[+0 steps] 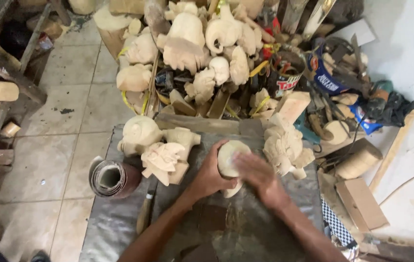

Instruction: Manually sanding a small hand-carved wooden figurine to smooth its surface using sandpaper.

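Grey-covered bench (265,228): left hand (210,174) grips pale wooden carving (228,160), right hand (258,177) rubs it flat-fingered; piled carvings (192,43) beyond look equally unfinished.

Sandpaper roll (112,178): on worktop (114,228), well left of the fingers. Two pale carvings (160,150) lie just left of the fingers; another carving (284,148) sits just right of them. Beyond the fingers, a heap of unfinished carvings (192,48) and tins (284,80) on the tiled floor (66,121). Cardboard piece (362,204) lies far right. Tool handle (143,216) rests lower left.
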